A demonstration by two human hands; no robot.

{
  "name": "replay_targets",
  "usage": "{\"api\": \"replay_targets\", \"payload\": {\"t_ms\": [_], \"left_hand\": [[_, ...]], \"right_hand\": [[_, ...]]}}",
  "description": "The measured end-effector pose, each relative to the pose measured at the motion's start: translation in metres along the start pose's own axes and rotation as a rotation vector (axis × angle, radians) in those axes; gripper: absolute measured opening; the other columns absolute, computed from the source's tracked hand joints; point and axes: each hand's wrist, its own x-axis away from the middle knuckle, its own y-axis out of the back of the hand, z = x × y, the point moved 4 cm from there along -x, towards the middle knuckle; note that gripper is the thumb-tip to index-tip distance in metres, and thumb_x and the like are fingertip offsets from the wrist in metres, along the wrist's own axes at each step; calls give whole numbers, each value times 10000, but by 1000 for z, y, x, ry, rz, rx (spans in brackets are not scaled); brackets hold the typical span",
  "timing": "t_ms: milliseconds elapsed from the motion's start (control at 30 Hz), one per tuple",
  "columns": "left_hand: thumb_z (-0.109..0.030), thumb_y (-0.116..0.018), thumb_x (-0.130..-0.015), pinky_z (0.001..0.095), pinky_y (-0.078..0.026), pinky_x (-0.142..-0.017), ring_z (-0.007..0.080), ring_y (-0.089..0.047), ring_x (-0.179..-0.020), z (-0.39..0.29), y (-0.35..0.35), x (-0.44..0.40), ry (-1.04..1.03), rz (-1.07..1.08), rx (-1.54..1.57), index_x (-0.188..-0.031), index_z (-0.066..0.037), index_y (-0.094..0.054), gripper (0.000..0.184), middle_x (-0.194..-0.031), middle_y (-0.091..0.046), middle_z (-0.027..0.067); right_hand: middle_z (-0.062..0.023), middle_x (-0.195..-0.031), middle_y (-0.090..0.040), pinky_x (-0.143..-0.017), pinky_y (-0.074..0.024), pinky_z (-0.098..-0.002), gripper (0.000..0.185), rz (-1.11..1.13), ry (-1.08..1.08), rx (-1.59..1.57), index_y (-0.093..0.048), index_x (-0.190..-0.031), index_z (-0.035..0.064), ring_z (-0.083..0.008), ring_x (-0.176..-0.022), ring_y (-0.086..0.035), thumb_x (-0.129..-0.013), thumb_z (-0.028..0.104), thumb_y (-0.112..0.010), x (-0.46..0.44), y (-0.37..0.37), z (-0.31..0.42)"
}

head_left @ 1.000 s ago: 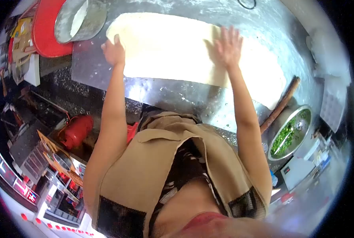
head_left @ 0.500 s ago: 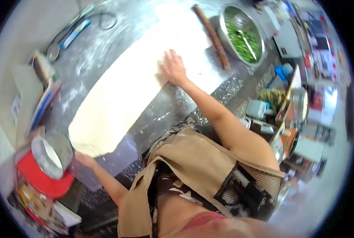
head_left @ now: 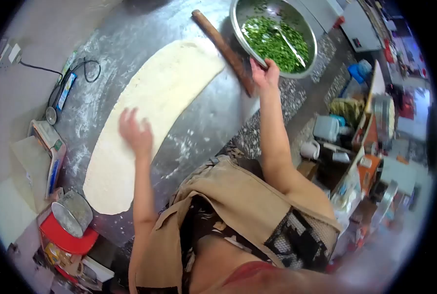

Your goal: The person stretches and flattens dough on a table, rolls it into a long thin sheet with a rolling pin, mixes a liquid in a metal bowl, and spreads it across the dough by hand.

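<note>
A long sheet of rolled-out dough stretches diagonally over the floured metal worktop. My left hand is over the dough's middle, fingers apart and slightly blurred; whether it touches the dough I cannot tell. At the upper right, my right hand grips the near rim of a steel mixing bowl. Chopped green vegetables fill the bowl's bottom, and a metal spoon leans in them. Between bowl and dough lies a wooden rolling pin.
A metal pot sits on a red lid-like thing at lower left. Beside the wall are a black cable and a box. A speckled stone edge borders the worktop. Shelves with containers stand at right.
My right hand has gone from the dough to the bowl's rim. My left hand has moved from the dough's lower end up over its middle. The view has shifted.
</note>
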Motion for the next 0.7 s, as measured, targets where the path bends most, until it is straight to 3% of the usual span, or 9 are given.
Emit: {"api": "replay_targets", "payload": {"t_ms": [167, 300, 367, 400, 433, 467, 500, 533, 700], "left_hand": [[-118, -657, -764, 481, -316, -1027, 342, -427, -1228, -149, -111, -38, -103, 210, 215, -1169, -127, -564, 416, -1277, -493, 160], [-136, -642, -773, 524, -267, -1054, 329, -413, -1249, -226, -151, -49, -145, 369, 210, -1178, -109, -555, 416, -1301, -480, 136], [-133, -643, -769, 534, -263, -1053, 330, -407, -1257, -224, -164, -58, -75, 350, 166, -1183, -108, -551, 425, -1312, -470, 145], [-130, -644, -766, 544, -258, -1052, 332, -401, -1264, -219, -172, -64, -27, 332, 143, -1187, -106, -547, 433, -1322, -461, 154], [-130, -644, -766, 544, -258, -1052, 332, -401, -1264, -209, -185, -71, -14, 330, 129, -1187, -106, -547, 433, -1322, -461, 154], [-120, -627, -775, 553, -235, -1068, 320, -402, -1269, -191, -198, -84, 25, 249, 90, -1209, -106, -541, 443, -1319, -473, 134], [-109, -610, -785, 562, -213, -1083, 309, -403, -1274, -179, -207, -97, 59, 167, 58, -1231, -107, -536, 452, -1316, -486, 114], [-109, -610, -785, 562, -213, -1083, 309, -403, -1274, -172, -211, -112, 72, 156, 49, -1231, -107, -536, 452, -1316, -486, 114], [-60, -493, -845, 557, -210, -1102, 297, -434, -1244, -158, -235, -146, -351, 374, -342, -1245, -104, -525, 403, -1263, -516, 110]], "right_hand": [[-293, -1081, -494, -987, -456, -561, 227, -37, 32, 11, -429, -980, -145, -449, -1056, -527, -871, 52, -454, -76, -36, 53], [-246, -1096, -534, -953, -497, -501, 256, 122, 52, 163, -449, -1067, -64, -356, -984, -589, -919, 138, -502, -126, -65, 91], [-172, -1121, -572, -814, -520, -344, 359, 218, 78, 674, -457, -1220, 9, -274, -919, -609, -930, 200, -549, -121, -65, 73], [-158, -1110, -579, -800, -505, -328, 504, 454, 429, 1145, -428, -1300, 16, -267, -921, -610, -892, 251, -608, -99, -54, 53], [-177, -1145, -564, -874, -479, -376, 646, 417, 339, 1592, -391, -1334, -1, -293, -1003, -581, -834, 297, -671, -55, -63, 27], [-183, -1149, -539, -889, -472, -368, 803, 555, 455, 1813, -323, -1402, 20, -265, -1019, -564, -751, 217, -749, -50, -32, -5], [-232, -1202, -489, -921, -445, -422, 858, 796, 673, 1996, -292, -1430, 15, -350, -1068, -516, -733, 208, -753, -17, -32, -19], [-248, -1177, -486, -945, -415, -458, 827, 886, 594, 2117, -299, -1435, 41, -411, -1085, -473, -741, 185, -724, 0, -31, -31], [-253, -1149, -493, -923, -436, -433, 780, 818, 715, 2066, -327, -1442, 87, -399, -1052, -504, -737, 108, -661, -42, -23, -7]]}}
